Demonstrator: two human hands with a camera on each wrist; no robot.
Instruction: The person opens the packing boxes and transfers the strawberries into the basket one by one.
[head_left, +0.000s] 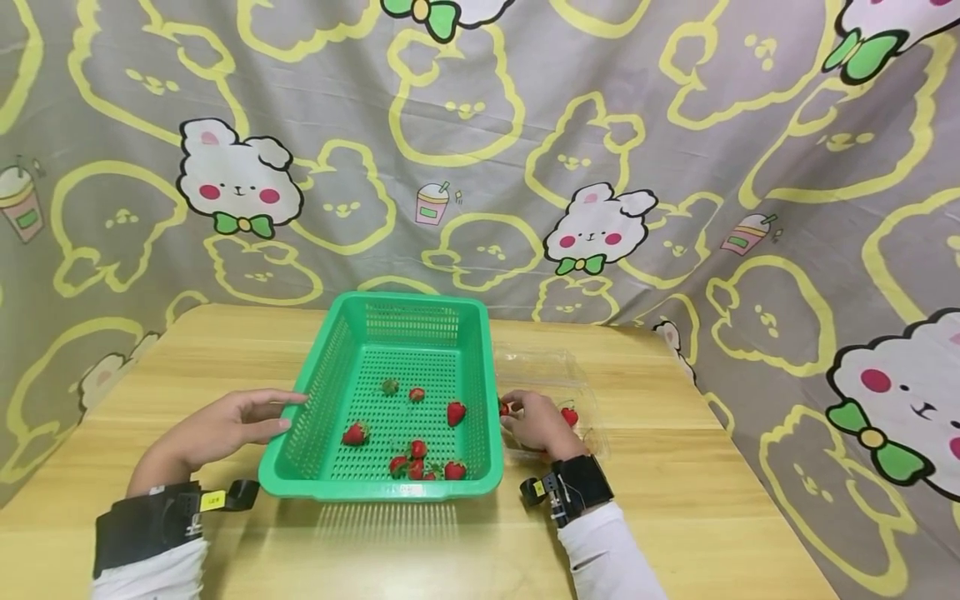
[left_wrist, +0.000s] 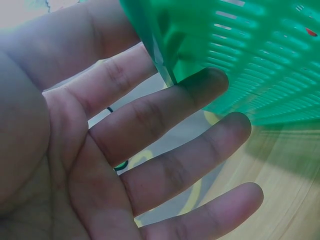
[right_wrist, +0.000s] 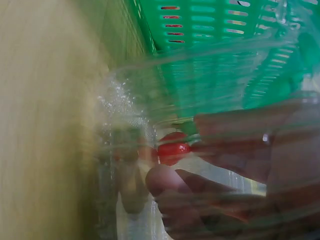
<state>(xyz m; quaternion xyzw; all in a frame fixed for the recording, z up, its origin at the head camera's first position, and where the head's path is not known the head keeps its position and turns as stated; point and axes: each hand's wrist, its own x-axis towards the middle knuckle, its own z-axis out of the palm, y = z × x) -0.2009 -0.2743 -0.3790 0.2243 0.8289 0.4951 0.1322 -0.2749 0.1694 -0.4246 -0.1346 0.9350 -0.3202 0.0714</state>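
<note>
Head view: right hand (head_left: 534, 419) pinches a strawberry (head_left: 505, 408) at the clear box (head_left: 528, 367), right of frame centre; left hand (head_left: 225, 425), fingers spread, steadies the green basket (head_left: 345, 490), so I'd pinch lightly and lift over both rims.

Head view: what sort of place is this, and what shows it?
Probably a makeshift indoor recording corner: cartoon-print cloth hangs behind a wooden table, and black wrist cameras are being worn.

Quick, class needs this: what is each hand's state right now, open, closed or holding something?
Left hand: open, at the side of the green basket.
Right hand: closed, pinching a strawberry.
</note>
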